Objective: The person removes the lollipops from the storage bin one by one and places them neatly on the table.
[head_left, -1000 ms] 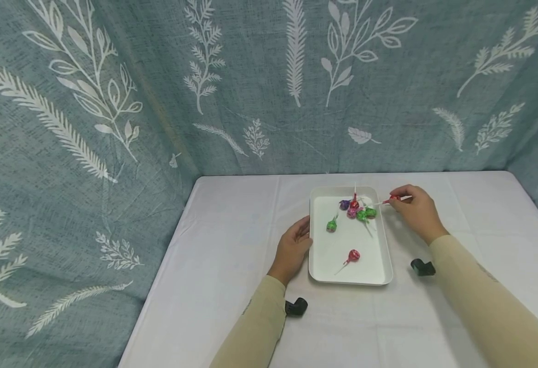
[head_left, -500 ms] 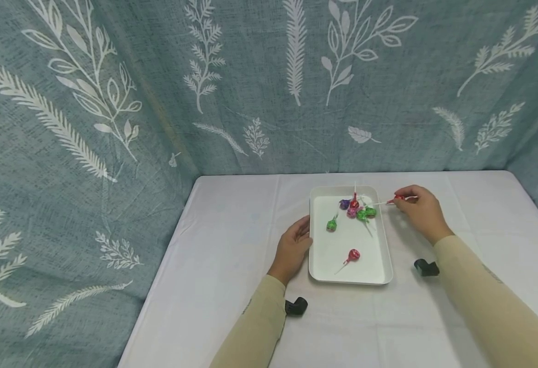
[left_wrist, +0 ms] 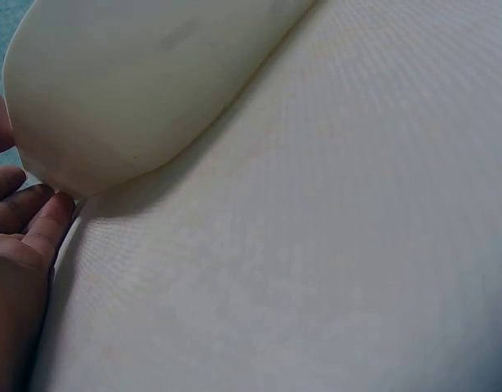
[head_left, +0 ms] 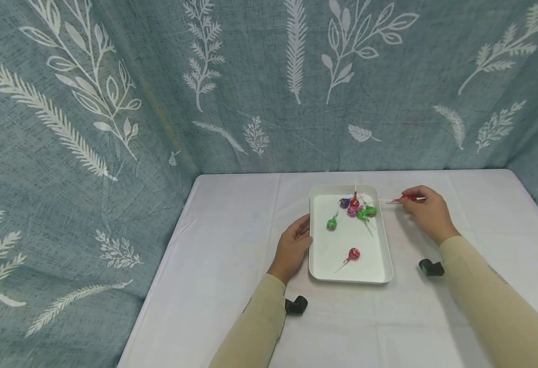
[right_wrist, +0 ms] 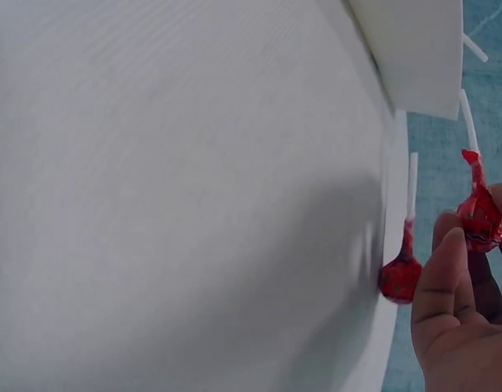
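Observation:
My left hand [head_left: 291, 249] grips the left edge of a white tray [head_left: 317, 266], with fingertips at the foot of the tray's wall [left_wrist: 153, 98] in the left wrist view. Just off the tray's upper right side, my right hand [head_left: 429, 212] pinches the wrapped head of a red lollipop [right_wrist: 481, 216], its white stick toward the tray. A second red lollipop [right_wrist: 400, 278] shows beside those fingers in the right wrist view. Inside the tray, a purple lollipop [head_left: 344, 203], a red one [head_left: 354, 203], a pink one [head_left: 352, 211] and two green lollipops [head_left: 371, 211] cluster near the far right.
Also in the tray, apart from the cluster, are a green lollipop [head_left: 331, 224] and a red lollipop [head_left: 353, 254] nearer the front. A white cloth [head_left: 232, 245] covers the table. Behind hangs a blue-green leaf-patterned curtain [head_left: 269, 82]. A black wrist device [head_left: 296, 305] sits by the left sleeve.
My right hand has drawn to the right with the red lollipop, pulling its stick from over the tray back to the rim. My left hand and the tray stay where they were.

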Demonstrator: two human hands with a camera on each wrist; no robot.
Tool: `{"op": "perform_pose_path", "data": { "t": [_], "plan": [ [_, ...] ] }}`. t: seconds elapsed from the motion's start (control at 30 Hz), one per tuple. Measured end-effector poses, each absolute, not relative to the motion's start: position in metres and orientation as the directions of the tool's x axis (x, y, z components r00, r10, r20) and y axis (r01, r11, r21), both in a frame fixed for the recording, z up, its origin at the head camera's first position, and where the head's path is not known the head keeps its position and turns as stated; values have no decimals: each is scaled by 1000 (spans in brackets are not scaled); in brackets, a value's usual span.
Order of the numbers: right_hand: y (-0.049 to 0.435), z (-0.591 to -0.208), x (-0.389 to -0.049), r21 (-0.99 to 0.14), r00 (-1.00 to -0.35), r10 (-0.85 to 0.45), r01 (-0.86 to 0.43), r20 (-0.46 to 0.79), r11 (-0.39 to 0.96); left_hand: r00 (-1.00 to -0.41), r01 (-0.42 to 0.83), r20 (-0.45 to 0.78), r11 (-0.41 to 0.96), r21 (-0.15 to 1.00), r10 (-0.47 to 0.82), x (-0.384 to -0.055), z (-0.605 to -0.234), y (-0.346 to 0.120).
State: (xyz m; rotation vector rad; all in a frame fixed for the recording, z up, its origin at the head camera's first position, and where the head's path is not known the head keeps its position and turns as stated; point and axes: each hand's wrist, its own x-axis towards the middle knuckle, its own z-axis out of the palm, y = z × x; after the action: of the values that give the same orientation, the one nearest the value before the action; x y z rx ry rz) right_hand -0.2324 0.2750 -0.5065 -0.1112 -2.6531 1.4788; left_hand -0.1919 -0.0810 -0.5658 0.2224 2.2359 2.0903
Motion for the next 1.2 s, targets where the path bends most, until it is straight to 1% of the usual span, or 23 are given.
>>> {"op": "perform_pose_path", "data": {
  "t": [0.2, 0.47, 1.2],
  "plan": [
    [280, -510, -232, -856, -993, 117, 33, 32, 516, -987, 57, 47, 63, 996, 157, -192, -564, -81],
    [284, -512, -230, -836, -993, 121, 73, -7, 544, -988, 57, 49, 47, 997, 148, -192, -564, -81],
    [298, -519, -225, -810, -986, 144, 154, -87, 566, -989, 51, 38, 85, 995, 145, -191, -563, -81]
  ]
}}
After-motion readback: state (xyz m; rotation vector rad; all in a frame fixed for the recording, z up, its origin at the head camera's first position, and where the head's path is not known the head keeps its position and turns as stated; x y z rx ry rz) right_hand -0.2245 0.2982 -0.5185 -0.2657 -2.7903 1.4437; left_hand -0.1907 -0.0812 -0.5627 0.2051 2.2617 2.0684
